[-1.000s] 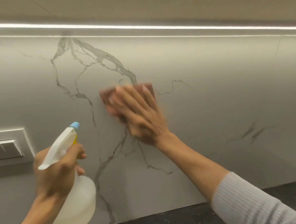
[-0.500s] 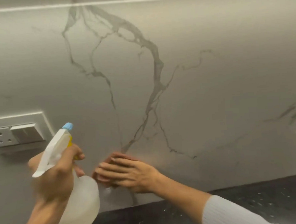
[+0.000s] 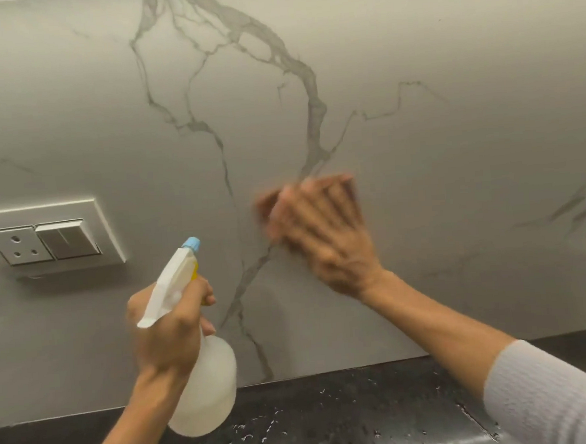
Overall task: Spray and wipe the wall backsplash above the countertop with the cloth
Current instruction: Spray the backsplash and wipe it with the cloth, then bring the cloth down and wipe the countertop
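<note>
The backsplash (image 3: 447, 75) is pale marble with grey veins. My right hand (image 3: 327, 237) lies flat against it at mid-height, fingers spread and blurred by motion, pressing a brownish cloth (image 3: 266, 203) whose edge shows beyond the fingertips. My left hand (image 3: 169, 329) grips the neck of a translucent white spray bottle (image 3: 209, 388) in front of the wall, lower left of the cloth. Its blue nozzle tip (image 3: 191, 243) points up toward the wall.
A white socket and switch plate (image 3: 46, 242) sits on the wall at the left. The black speckled countertop (image 3: 331, 418) runs along the bottom, with small light specks on it. A metal edge (image 3: 468, 417) shows at the lower right.
My right hand with the cloth has swept from low near the counter up and to the right. The left hand holds the bottle in about the same place.
</note>
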